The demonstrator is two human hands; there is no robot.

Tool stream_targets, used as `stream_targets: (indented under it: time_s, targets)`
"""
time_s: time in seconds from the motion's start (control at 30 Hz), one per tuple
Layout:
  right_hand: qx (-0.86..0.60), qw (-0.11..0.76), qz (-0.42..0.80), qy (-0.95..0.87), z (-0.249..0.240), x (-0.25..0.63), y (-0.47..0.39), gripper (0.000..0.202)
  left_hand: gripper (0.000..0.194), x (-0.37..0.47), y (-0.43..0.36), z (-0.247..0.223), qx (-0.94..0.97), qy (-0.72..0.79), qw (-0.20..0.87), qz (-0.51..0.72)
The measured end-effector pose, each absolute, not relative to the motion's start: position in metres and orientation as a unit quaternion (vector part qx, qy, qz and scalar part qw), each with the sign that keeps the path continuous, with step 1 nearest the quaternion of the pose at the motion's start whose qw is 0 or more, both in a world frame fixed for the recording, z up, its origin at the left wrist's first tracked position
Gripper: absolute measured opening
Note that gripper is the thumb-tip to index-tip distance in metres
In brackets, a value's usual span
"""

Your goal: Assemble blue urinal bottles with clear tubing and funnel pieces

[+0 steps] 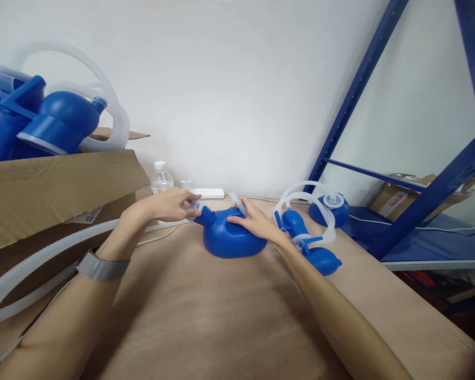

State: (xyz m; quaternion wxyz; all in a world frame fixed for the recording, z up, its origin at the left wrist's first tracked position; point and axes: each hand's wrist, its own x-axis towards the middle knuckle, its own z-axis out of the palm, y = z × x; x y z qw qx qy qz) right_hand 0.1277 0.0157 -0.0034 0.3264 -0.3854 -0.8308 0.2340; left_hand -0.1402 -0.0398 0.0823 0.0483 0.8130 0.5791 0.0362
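Observation:
A blue plastic bottle (229,240) with a short spout, which looks like a urinal bottle, stands on the table in front of me. My right hand (253,217) is closed around its upper right side, thumb on top. Beside those fingers a translucent plastic piece (237,201) sticks up from the bottle. My left hand (174,205) pinches a clear plastic fitting (198,206) at the mouth of the spout. The fingers hide part of the fitting, so I cannot tell how far it sits on the spout. A translucent corrugated hose (63,256) runs under my left forearm toward that hand.
At the left, a cardboard box (63,174) holds several blue bottles (63,119) and hoses. A clear water bottle (161,179) and a white power strip (208,193) stand by the wall. Right of me lie blue bottles (322,260) with coiled tubing, near a blue metal shelf (431,192).

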Motion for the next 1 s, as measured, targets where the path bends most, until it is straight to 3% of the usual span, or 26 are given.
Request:
stream_targets:
  time_s: [0.47,0.57,0.77,1.0]
  targets:
    - [-0.379,0.314,0.232,-0.839,0.0,0.125,0.013,0.037,0.042,-0.109,-0.034,0.079,0.815,0.576,-0.058,-0.04]
    - [-0.389,0.312,0.235,-0.834,-0.001,0.126,0.014,0.038,0.047,-0.111,-0.038,0.079,0.806,0.587,-0.06,-0.031]
    - [-0.401,0.294,0.207,-0.842,0.002,0.128,0.013,0.044,0.069,-0.126,-0.044,0.089,0.762,0.646,0.033,-0.04]
    - [-0.41,0.27,0.162,-0.856,0.003,0.126,0.009,0.032,0.061,-0.101,-0.052,0.071,0.778,0.62,-0.078,-0.067]
